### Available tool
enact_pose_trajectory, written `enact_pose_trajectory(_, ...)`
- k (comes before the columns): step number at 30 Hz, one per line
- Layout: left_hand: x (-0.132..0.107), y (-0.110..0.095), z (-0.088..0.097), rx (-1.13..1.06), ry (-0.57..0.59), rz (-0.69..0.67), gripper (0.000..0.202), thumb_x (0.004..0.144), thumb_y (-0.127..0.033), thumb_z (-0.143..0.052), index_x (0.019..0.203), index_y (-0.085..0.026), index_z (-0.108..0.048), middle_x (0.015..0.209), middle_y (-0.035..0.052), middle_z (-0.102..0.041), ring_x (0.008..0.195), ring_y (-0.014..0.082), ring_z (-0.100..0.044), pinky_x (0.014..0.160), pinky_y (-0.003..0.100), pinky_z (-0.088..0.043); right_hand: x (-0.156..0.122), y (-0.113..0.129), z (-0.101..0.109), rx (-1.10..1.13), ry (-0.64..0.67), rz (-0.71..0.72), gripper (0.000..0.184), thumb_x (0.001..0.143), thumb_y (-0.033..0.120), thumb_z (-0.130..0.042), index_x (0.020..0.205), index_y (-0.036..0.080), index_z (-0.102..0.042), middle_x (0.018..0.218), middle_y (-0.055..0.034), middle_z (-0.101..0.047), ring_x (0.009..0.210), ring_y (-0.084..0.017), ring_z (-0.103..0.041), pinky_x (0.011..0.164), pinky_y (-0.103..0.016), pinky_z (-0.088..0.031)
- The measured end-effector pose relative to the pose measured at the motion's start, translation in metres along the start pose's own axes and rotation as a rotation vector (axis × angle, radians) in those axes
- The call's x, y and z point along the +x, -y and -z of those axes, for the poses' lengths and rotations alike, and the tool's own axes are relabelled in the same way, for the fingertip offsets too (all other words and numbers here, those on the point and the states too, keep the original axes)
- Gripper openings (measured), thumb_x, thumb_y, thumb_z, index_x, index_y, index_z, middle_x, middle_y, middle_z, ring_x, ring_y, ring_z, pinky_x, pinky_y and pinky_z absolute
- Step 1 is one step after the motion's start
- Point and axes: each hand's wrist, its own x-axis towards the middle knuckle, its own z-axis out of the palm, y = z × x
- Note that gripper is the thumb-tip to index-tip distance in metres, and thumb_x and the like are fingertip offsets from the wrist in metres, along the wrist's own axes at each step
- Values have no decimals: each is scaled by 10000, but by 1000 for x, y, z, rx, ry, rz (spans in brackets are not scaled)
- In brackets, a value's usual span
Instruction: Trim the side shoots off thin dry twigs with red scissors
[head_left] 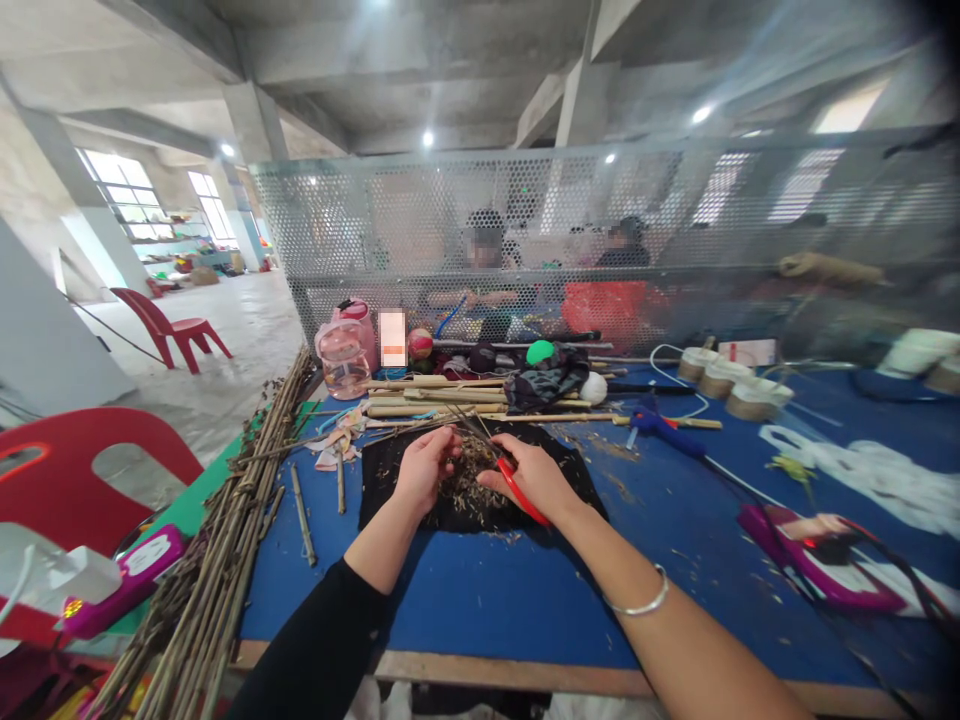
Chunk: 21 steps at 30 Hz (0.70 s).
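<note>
Gripping red-handled scissors [517, 495], my right hand [538, 475] is partly closed; my left hand [426, 468] half-curls, its hold unclear. I cannot discern the contents of the clear jug [346, 372].

I counted one left hand [424, 468], one right hand [538, 482], one pair of scissors [520, 490], one black cloth [384, 475], one blue glue gun [667, 430], one green ball [539, 351] and one white ball [594, 388]. Two purple power strips [127, 580], two red chairs [82, 505], at least two people [486, 250] behind one mesh panel [337, 220]. Sticks [217, 560] overlapped, no firm count.
</note>
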Motion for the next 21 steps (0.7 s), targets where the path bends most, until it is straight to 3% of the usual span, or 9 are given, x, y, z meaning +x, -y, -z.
enact_pose_trajectory(5,4,1,1,-114,-64,36,273,642,-337,-676,806,-123,-638,712,33,-623,532,58,-524,392,130,-323,1,-1,-5,-20,-24,76,609,624,471,-690,1126,182,-504,1072,-98,-577,935,-215,-549,813,-325,-419)
enact_pose_trajectory(9,2,3,0,-73,3,23,262,621,-320,-695,788,-124,-647,735,36,-631,535,56,-515,400,135,-325,1,2,-7,-52,-58,102,569,640,478,-680,1099,181,-528,1066,-104,-587,965,-233,-547,833,-341,-416)
enact_pose_trajectory(14,-1,4,-1,47,46,-3,343,600,-380,-708,841,-139,-673,755,39,-643,586,79,-535,427,147,-334,0,4,-5,-72,-59,28,438,692,479,-631,1049,232,-577,937,-57,-653,823,-215,-604,721,-303,-438)
enact_pose_trajectory(18,-2,3,1,335,17,-181,333,670,-410,-632,858,-142,-696,712,40,-652,590,112,-545,469,189,-374,0,4,-4,-67,-54,31,397,717,474,-602,1034,235,-594,909,-54,-671,800,-214,-617,706,-291,-437)
enact_pose_trajectory(21,-2,4,3,545,19,-392,273,711,-376,-592,801,-150,-714,755,52,-678,680,148,-580,612,234,-432,0,3,-4,-42,-53,36,390,727,461,-593,1038,226,-597,923,-63,-672,810,-215,-621,708,-285,-436)
